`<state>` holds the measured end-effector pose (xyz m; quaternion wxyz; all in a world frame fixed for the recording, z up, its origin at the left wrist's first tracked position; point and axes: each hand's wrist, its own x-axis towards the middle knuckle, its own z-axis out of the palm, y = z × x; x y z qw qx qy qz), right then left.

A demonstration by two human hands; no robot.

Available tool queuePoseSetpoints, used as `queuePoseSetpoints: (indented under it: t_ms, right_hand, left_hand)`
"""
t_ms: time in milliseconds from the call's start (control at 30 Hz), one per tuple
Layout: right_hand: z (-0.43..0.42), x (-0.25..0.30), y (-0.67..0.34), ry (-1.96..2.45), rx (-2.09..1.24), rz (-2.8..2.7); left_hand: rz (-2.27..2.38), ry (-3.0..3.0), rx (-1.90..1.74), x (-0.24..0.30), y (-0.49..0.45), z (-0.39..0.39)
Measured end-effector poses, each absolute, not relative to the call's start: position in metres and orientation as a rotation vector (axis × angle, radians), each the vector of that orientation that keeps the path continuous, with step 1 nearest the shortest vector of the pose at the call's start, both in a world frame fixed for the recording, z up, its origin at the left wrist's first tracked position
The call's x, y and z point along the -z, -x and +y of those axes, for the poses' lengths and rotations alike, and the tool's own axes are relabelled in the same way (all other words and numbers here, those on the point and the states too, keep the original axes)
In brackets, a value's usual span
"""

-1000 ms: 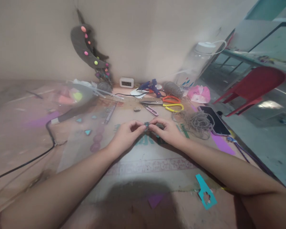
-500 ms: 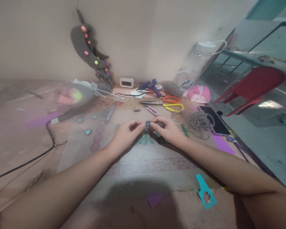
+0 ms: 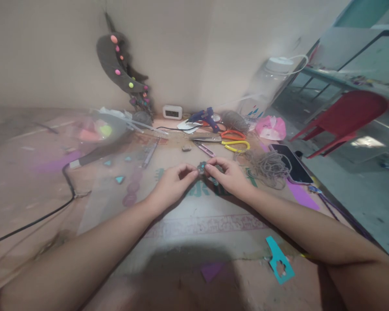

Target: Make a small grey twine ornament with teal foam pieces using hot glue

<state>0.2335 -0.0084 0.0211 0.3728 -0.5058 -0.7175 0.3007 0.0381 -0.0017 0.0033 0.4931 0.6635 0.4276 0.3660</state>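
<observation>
Between my two hands, over the middle of the printed board (image 3: 194, 233), is a small grey flower-like piece (image 3: 202, 166) with a turquoise centre. My left hand (image 3: 181, 176) pinches its left edge between thumb and forefinger. From the other side, my right hand (image 3: 223, 173) pinches the right edge in the same way. Fingertips hide part of the piece. Something turquoise shows under my right fingers, too covered to name. Small turquoise triangles, one of them nearer (image 3: 119, 179), lie to the left of my hands.
Behind my hands lie scissors (image 3: 235, 145), a thread snipper (image 3: 206, 150), a blue glue gun (image 3: 205, 117) and a small clock (image 3: 172, 112). Grey yarn (image 3: 269, 167) and a phone (image 3: 291, 164) are at right. A black cable (image 3: 32, 225) crosses the left side. A turquoise cut-out (image 3: 280, 263) lies in front.
The fingertips have drawn slightly apart and the right hand has shifted a little to the right. More of the grey flower-like piece shows between them now.
</observation>
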Motion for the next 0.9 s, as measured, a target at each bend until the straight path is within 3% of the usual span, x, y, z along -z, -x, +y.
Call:
queuePoseSetpoints:
  t_ms: [200,900]
  right_hand:
    - [-0.008,-0.02,-0.233,1.31,-0.734,-1.843]
    - [-0.014,-0.009,-0.229,1.111,-0.272,-2.054]
  left_hand:
    - [1.029,-1.426,-1.059,0.0,-0.037,0.001]
    - [1.12,-1.596,-0.997,-0.003,-0.039,-0.006]
